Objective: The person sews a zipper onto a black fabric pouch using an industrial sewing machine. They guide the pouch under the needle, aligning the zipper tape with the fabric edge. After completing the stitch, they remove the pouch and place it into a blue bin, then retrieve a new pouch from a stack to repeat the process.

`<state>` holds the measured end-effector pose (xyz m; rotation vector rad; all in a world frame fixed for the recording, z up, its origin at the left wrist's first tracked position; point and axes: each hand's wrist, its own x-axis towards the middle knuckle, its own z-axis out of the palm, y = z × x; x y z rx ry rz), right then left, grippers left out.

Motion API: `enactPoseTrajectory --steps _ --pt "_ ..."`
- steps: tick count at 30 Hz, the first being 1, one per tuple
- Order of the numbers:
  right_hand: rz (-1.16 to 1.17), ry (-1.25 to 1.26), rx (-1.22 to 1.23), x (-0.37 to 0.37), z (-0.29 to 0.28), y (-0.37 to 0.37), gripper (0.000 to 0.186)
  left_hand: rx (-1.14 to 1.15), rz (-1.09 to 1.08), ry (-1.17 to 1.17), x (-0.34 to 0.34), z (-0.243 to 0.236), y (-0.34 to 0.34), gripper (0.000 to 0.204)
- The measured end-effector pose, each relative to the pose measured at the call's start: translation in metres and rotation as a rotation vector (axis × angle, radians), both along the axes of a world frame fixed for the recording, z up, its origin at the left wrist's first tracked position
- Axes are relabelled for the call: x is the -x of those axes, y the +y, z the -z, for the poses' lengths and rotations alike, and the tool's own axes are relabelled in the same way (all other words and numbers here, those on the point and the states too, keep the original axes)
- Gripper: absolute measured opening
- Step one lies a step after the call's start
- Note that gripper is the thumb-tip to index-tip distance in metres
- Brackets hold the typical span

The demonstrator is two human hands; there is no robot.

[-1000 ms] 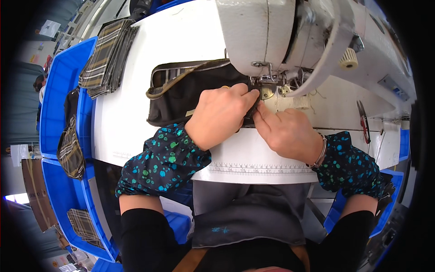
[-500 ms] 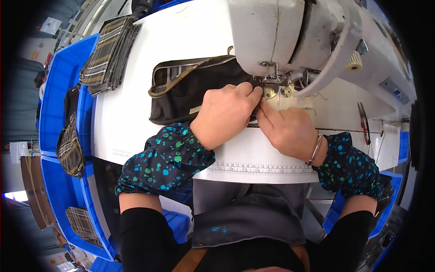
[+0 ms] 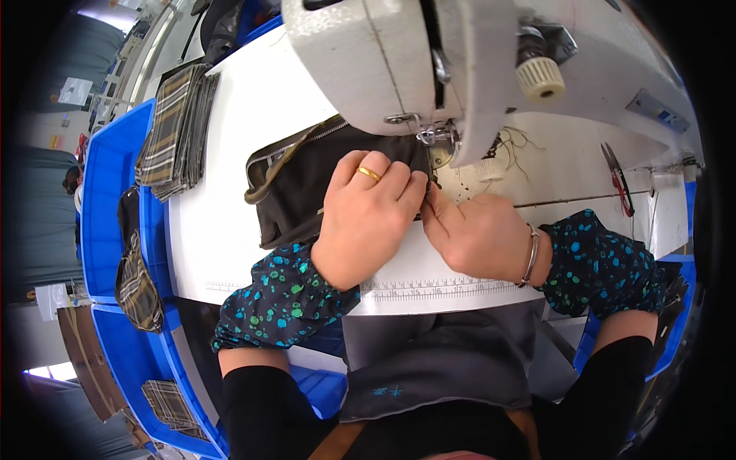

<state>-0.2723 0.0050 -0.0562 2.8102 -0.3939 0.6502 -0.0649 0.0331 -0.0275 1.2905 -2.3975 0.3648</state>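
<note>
A dark brown fabric piece with a zipper [image 3: 307, 180] lies on the white sewing table [image 3: 230, 230], its right end under the sewing machine's needle [image 3: 435, 142]. My left hand [image 3: 368, 218], with a gold ring, presses flat on the fabric, fingertips close to the presser foot. My right hand [image 3: 479, 234], wearing a bangle, pinches the fabric's edge just below the needle, touching my left fingertips. The white sewing machine [image 3: 460, 54] looms above both hands.
A stack of plaid fabric pieces [image 3: 176, 130] lies at the table's left. Blue bins [image 3: 111, 184] along the left hold more plaid and dark pieces. Red-handled scissors [image 3: 617, 180] rest at the right. A printed ruler strip [image 3: 437, 287] runs along the table's near edge.
My head has come much closer to the work, so hands and machine fill more of the view. Both hands stay pressed on the dark fabric at the needle.
</note>
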Motion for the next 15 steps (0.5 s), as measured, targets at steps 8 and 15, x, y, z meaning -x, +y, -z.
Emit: enactPoseTrajectory --steps 8,15 --pt "-0.033 -0.07 -0.005 0.0004 0.0035 0.0071 0.031 -0.12 0.027 0.104 -0.0002 0.001 -0.0019 0.029" --pt "-0.033 -0.08 -0.022 -0.0012 0.0068 0.0083 0.029 -0.196 0.046 0.033 0.0009 -0.0073 0.0034 0.03"
